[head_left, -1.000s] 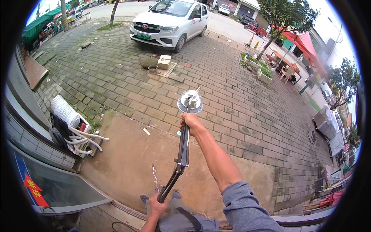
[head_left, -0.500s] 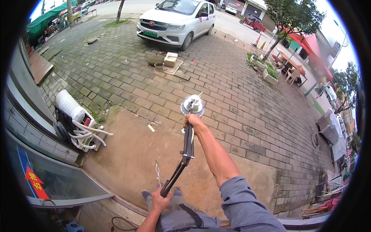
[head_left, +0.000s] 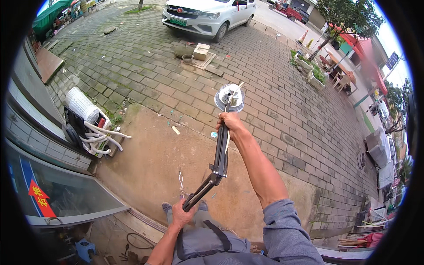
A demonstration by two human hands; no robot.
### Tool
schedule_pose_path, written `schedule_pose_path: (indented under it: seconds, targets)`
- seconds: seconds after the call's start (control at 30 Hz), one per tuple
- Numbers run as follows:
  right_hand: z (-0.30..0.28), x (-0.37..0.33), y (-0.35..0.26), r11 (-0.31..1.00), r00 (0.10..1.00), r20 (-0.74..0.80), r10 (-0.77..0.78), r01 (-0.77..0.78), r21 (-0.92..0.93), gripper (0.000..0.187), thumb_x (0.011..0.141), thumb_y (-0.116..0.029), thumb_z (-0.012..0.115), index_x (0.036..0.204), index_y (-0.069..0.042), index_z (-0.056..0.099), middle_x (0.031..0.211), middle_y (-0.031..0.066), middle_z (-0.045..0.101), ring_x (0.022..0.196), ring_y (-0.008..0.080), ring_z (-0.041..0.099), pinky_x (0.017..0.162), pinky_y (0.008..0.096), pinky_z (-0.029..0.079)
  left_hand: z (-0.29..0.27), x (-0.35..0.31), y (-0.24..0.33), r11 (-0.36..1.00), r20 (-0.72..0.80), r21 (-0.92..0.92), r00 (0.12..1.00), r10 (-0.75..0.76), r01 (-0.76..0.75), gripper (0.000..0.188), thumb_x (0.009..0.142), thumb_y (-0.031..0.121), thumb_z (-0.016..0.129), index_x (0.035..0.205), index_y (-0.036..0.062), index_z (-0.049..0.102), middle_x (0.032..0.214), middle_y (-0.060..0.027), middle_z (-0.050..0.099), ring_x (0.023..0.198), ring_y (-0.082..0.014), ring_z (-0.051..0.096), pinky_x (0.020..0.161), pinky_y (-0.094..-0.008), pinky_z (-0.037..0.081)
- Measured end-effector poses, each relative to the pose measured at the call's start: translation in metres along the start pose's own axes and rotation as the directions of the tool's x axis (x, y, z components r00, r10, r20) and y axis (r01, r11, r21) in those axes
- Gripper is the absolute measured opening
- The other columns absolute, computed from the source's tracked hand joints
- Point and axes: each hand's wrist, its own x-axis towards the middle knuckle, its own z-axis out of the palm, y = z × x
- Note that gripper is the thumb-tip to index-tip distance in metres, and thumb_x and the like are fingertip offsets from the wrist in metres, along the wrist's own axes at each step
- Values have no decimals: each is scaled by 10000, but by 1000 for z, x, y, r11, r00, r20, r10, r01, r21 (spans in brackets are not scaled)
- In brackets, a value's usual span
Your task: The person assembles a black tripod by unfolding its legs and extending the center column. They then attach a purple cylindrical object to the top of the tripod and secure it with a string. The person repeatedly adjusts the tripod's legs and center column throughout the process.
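Observation:
A black jointed swing-arm lamp (head_left: pixel 221 157) stretches from near my body out toward the paving, bent at its middle joint. My right hand (head_left: pixel 230 122), arm extended, is wrapped round its far section just below the lamp head. That head (head_left: pixel 229 98) is round and white with a clear ribbed rim, and a short pale wire end sticks up from it. My left hand (head_left: pixel 183 213) is closed round the lamp's near end, low in front of my legs. A thin pale twisted wire (head_left: pixel 180 181) shows just beyond my left hand, over the concrete.
A glass door (head_left: pixel 66 194) with a red arrow sticker stands at the left. Beside it are a roll of white hose (head_left: pixel 82 106) and curled white pipes (head_left: pixel 102 139). A white car (head_left: pixel 207 17), a pale block (head_left: pixel 201 52) and planters (head_left: pixel 315 79) are farther off. A blue stool (head_left: pixel 85 250) sits lower left.
My right hand and the lamp head have moved up and slightly right, and the lamp's middle joint has shifted with them. My left hand stays closed on the near end. The view has tilted downward.

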Motion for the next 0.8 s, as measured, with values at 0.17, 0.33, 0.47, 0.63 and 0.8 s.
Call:
schedule_pose_path:
  seconds: [0.17, 0.33, 0.47, 0.63, 0.8]
  targets:
    - [14, -51, -12, 994, 995, -11, -96, 97, 56, 136, 934, -71, 562, 843, 11, 506, 657, 84, 508, 503, 213, 567, 458, 385, 510, -9, 4, -1, 991, -31, 86, 994, 106, -103, 139, 784, 114, 722, 826, 32, 618, 635, -129, 525, 549, -273, 532, 573, -376, 463]
    - [30, -99, 0, 993, 995, -9, -99, 99, 61, 200, 946, -127, 565, 783, -23, 514, 654, 57, 516, 509, 205, 584, 468, 357, 503, -2, 16, -25, 967, -78, 47, 965, 252, -249, 224, 692, 127, 761, 794, 25, 590, 718, -154, 581, 635, -329, 585, 596, -386, 461]
    - [47, -132, 18, 994, 995, 23, -97, 96, 59, 233, 952, -172, 590, 799, -21, 498, 667, 63, 513, 516, 208, 597, 463, 352, 491, 4, 24, -28, 981, -153, -18, 970, 191, -196, 173, 715, 94, 738, 792, 33, 595, 695, -131, 576, 637, -301, 597, 595, -380, 467]
    - [52, -125, 25, 997, 996, 57, -69, 67, 37, 235, 956, -190, 592, 818, -27, 495, 671, 64, 522, 516, 204, 604, 453, 364, 500, 0, 29, -16, 968, -145, 28, 957, 252, -251, 152, 761, 79, 756, 797, 34, 615, 718, -130, 604, 670, -293, 615, 617, -365, 483]
    - [40, -80, 33, 995, 996, 61, 66, -70, 68, 191, 965, -206, 602, 911, -38, 528, 673, 51, 547, 527, 211, 615, 454, 382, 524, -6, 25, -2, 986, -49, 87, 988, 149, -144, 202, 739, 78, 778, 874, 32, 636, 795, -144, 640, 727, -303, 649, 665, -364, 516]
